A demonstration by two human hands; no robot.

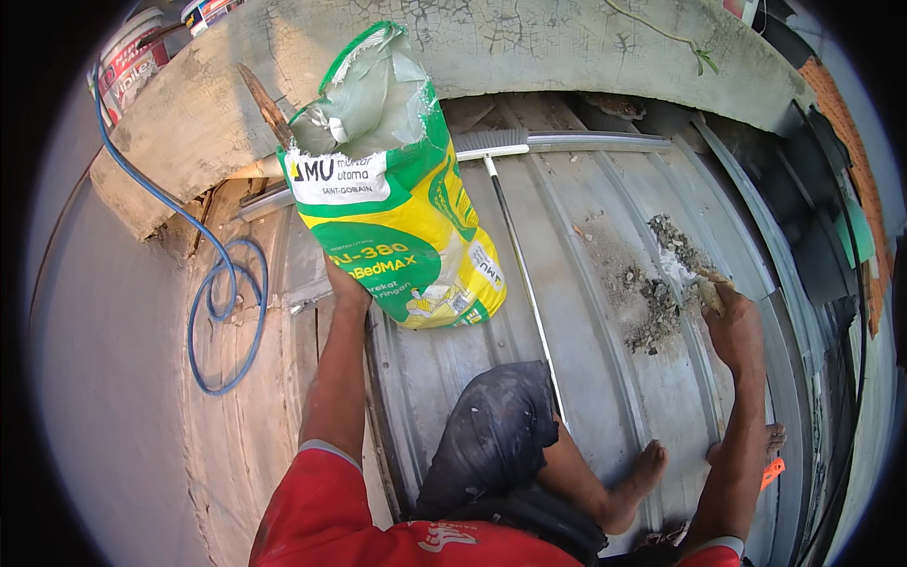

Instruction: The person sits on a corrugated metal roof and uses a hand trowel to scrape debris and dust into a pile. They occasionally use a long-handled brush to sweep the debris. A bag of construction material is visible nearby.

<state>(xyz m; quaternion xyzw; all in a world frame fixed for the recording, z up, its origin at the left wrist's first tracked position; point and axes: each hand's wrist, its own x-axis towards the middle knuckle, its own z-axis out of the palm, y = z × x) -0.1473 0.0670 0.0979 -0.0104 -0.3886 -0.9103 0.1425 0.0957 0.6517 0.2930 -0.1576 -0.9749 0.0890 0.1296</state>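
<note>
A green, yellow and white mortar sack (387, 227) stands with its torn top gaping, pale lining showing inside. My left hand (348, 288) grips its lower left side, the fingers mostly hidden behind it. Over on the right, my right hand (733, 326) is closed around a small tan, rough-edged piece (710, 291) whose kind I cannot make out. It is at the edge of a scatter of grey rubble (652, 307) with whitish powder, lying on the ribbed metal sheet (586, 246).
A broom (524, 269) with a pale pole lies between sack and rubble. Blue hose (227, 312) coils at left. A cracked concrete ledge (548, 47) crosses the far side, with a paint bucket (128, 61) beyond. Dark curved sheets (803, 180) crowd the right. An orange object (773, 471) lies by my foot.
</note>
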